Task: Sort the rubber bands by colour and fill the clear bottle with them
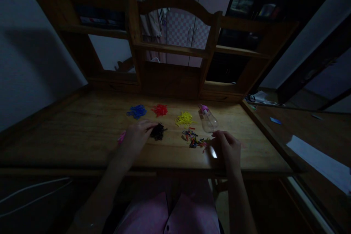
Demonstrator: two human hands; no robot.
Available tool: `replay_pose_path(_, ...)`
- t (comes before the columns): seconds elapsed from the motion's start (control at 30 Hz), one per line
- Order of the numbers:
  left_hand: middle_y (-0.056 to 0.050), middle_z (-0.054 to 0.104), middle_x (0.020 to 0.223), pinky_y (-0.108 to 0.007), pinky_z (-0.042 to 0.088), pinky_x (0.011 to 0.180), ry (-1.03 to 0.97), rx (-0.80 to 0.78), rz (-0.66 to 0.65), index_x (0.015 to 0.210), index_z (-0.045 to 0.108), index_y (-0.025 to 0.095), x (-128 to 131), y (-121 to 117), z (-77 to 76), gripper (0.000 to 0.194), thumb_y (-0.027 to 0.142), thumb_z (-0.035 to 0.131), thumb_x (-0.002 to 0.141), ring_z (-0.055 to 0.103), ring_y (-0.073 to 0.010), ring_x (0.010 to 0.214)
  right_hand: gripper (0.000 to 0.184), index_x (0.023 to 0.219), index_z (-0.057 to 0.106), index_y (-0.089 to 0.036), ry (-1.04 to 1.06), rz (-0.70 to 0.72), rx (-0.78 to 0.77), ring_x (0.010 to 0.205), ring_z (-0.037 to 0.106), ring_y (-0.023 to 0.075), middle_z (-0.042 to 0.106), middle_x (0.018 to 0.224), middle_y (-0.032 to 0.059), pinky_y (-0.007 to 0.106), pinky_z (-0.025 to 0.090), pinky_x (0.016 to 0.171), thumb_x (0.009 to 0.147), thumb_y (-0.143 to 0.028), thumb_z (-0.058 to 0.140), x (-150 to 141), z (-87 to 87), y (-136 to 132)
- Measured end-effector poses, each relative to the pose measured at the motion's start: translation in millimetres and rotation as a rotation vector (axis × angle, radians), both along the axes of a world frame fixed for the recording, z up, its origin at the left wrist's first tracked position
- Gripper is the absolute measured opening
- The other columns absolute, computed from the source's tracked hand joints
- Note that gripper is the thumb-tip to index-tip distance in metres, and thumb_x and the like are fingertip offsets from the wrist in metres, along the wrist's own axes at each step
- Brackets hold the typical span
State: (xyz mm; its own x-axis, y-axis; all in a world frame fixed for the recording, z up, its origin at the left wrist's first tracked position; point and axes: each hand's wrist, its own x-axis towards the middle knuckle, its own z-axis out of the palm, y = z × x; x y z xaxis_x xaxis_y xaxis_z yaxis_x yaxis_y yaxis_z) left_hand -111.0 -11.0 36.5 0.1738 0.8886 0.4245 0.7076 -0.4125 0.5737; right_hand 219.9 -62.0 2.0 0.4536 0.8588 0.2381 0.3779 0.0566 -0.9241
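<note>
My left hand [138,131] reaches to the black pile [158,132] of what look like small rubber bands, its fingertips pinched together at the pile's edge. Whatever lies between them is too dark to make out. Beside the mixed-colour pile [196,139], my right hand [229,148] is closed in a pinch, and its fingertips hide anything held. Behind the hands lie a blue pile [137,111], a red pile [159,110] and a yellow pile [184,119]. A pink pile [121,137] shows partly behind my left wrist.
A clear bottle with a pink cap [209,120] lies on the wooden desk [82,128], just beyond my right fingertips. A wooden shelf unit [171,55] rises at the desk's back. To the right, a white sheet [319,161] lies on another brown surface.
</note>
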Motion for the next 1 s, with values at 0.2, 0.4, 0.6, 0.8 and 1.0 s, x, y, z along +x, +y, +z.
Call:
replay_pose_path(0.2,-0.006,0.068,0.109,-0.035,0.053,0.09,0.016,0.05,0.044,0.101,0.072,0.02,14.6,-2.5,-21.5,0.027,0.021,0.047,0.089,0.066,-0.0209,0.097,0.039,0.083,0.073,-0.016,0.023,0.067,-0.013,0.073,0.065,0.0201,0.073,0.078,0.0056,0.027,0.046,0.067,0.087,-0.051,0.056,-0.5,-2.1,0.2)
replay_pose_path(0.4,-0.006,0.063,0.1,-0.035,0.053,0.084,0.078,0.098,0.023,0.101,0.073,0.023,19.9,-1.5,-34.1,0.027,0.023,0.049,0.09,0.062,-0.0209,0.093,0.039,0.079,0.072,-0.016,0.02,0.078,-0.012,0.072,0.066,0.0201,0.072,0.074,0.0049,0.026,0.045,0.065,0.086,-0.051,0.056,-2.0,-2.0,-1.4)
replay_pose_path(0.6,-0.005,0.063,0.094,-0.037,0.049,0.088,0.105,0.084,0.07,0.108,0.071,0.022,18.8,-2.5,-37.5,0.026,0.029,0.051,0.092,0.059,-0.0218,0.094,0.04,0.078,0.072,-0.016,0.016,0.073,-0.021,0.07,0.065,0.0196,0.072,0.072,0.0045,0.026,0.045,0.063,0.086,-0.051,0.055,-2.8,-0.3,-3.1)
replay_pose_path(0.8,-0.005,0.062,0.105,-0.04,0.047,0.093,0.084,0.118,0.038,0.106,0.07,0.024,20.4,-10.4,-32.3,0.022,0.031,0.055,0.09,0.058,-0.0235,0.101,0.039,0.077,0.072,-0.017,-0.016,0.07,-0.009,0.07,0.065,0.0194,0.071,0.071,0.0041,0.026,0.044,0.064,0.087,-0.05,0.055,-4.2,3.3,-4.9)
replay_pose_path(1.0,-0.006,0.061,0.108,-0.035,0.048,0.092,0.148,0.075,-0.2,0.107,0.067,0.022,61.0,-18.2,-3.7,0.026,0.016,0.046,0.094,0.058,-0.0209,0.103,0.037,0.079,0.072,-0.017,-0.009,0.088,-0.017,0.072,0.065,0.0195,0.071,0.073,0.0036,0.026,0.044,0.064,0.088,-0.049,0.055,-4.0,2.3,-5.2)
